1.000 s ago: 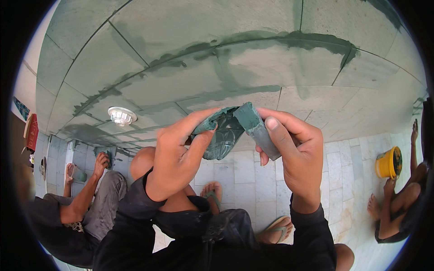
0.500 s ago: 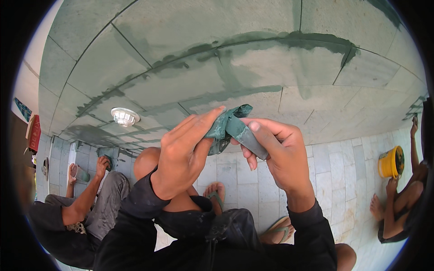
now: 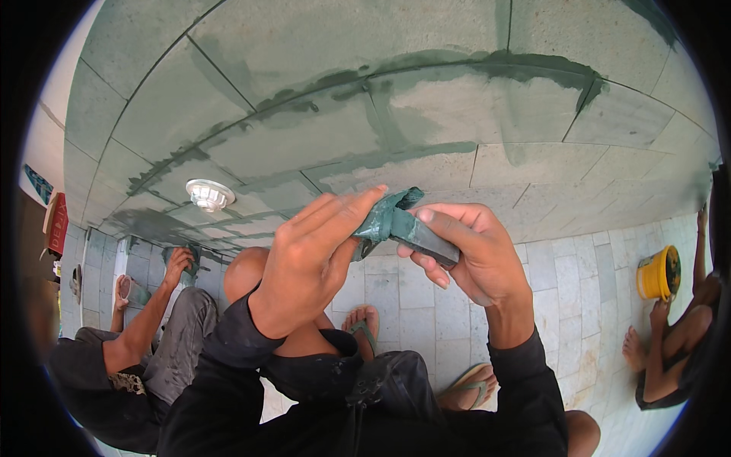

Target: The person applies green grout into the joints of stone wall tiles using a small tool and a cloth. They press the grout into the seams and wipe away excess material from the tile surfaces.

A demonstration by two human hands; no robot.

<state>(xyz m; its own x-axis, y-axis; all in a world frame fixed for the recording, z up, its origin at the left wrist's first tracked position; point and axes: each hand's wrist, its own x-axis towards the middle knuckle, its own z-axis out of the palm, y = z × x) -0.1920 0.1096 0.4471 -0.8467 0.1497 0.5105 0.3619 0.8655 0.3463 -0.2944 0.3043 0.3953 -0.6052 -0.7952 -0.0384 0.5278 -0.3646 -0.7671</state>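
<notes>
My left hand is wrapped round a crumpled plastic bag smeared with dark green paste, its twisted end sticking up past the fingertips. Between the thumb and fingers of my right hand is a flat grey scraper, coated green at the end that touches the bag. Both hands are raised in front of the tiled wall. Dark green paste runs along the wall's curved joint and smudges the tiles around it.
A white round fitting juts from the wall. To the left, a person's hand works low at the wall, the other holding a cup. At the far right, another person sits by a yellow bucket. Below is pale floor tile.
The scraper has turned closer to level, and my right hand has shifted slightly right and down. The bag has dipped a little. The left person's hand at the wall has moved slightly up.
</notes>
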